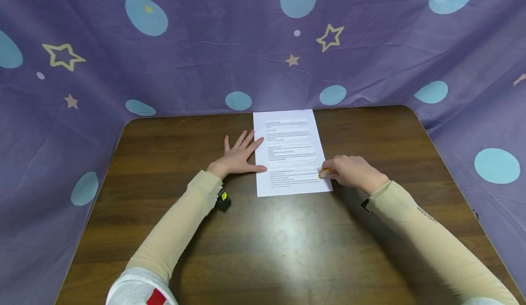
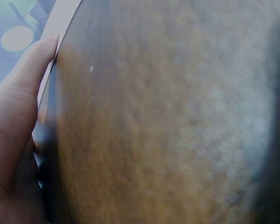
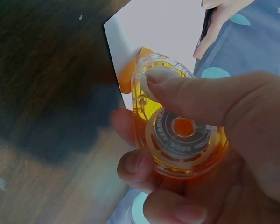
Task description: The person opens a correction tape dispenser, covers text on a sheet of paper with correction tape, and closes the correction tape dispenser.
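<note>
A printed sheet of paper (image 1: 289, 141) lies on the table, its far edge near the curtain. My left hand (image 1: 238, 158) rests flat with fingers spread, the thumb and some fingertips on the sheet's left margin. At the sheet's lower right, my right hand (image 1: 352, 171) grips a correction tape (image 3: 177, 140) between thumb and curled fingers. Its clear yellow-orange case shows a round geared reel, and the orange tip (image 3: 129, 74) points at the paper. Whether the tip touches the paper is hard to tell. The left wrist view shows the left thumb (image 2: 42, 51) at the paper's edge.
The brown wooden table (image 1: 283, 245) spreads around the sheet. A purple curtain (image 1: 230, 40) with blue spots and stars hangs behind it and on both sides. A dark wrist device (image 1: 223, 201) sits under the left wrist.
</note>
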`<control>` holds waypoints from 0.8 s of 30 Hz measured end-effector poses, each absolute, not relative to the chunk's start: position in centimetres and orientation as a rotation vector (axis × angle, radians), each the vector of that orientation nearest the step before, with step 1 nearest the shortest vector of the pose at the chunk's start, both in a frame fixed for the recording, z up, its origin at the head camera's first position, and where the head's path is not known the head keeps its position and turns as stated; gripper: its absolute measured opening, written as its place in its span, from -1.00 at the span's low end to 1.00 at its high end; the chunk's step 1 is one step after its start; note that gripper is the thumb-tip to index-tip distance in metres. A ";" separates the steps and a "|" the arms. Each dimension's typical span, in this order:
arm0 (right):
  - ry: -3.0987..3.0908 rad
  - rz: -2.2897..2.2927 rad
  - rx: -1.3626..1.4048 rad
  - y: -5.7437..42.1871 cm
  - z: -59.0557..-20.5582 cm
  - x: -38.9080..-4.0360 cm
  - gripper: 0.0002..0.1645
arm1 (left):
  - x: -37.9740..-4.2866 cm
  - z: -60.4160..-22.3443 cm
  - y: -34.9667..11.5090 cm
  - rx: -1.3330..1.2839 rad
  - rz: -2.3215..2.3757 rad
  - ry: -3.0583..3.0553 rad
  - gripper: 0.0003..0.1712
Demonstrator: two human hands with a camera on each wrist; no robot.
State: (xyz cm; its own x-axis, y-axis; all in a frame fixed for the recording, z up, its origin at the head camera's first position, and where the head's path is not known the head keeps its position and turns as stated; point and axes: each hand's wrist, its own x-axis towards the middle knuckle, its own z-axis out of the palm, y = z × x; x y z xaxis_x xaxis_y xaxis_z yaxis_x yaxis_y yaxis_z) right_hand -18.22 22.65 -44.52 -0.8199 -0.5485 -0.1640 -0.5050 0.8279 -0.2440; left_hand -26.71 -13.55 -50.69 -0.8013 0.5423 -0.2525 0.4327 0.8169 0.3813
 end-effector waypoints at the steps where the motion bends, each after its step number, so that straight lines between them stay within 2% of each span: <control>1: 2.781 -0.282 -0.820 22.6 -44.5 -18.2 -0.88 | -26.7 -50.7 -13.6 0.735 0.433 2.652 0.28; 9: 2.762 -0.260 -0.946 22.4 -44.1 -18.7 -0.82 | -26.7 -50.6 -13.5 0.730 0.419 2.653 0.26; 24: 2.717 -0.294 -1.019 19.8 -44.7 -18.9 -0.91 | -26.7 -50.9 -13.4 0.722 0.373 2.668 0.25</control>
State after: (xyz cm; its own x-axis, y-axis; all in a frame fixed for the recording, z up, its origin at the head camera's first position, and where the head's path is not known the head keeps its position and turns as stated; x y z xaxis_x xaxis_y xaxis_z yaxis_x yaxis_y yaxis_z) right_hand -18.89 19.83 -44.66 -0.7337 -0.6652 -0.1385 -0.6201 0.7389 -0.2636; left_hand -26.72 -13.43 -50.88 -0.8086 0.5262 -0.2633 0.4338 0.8355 0.3374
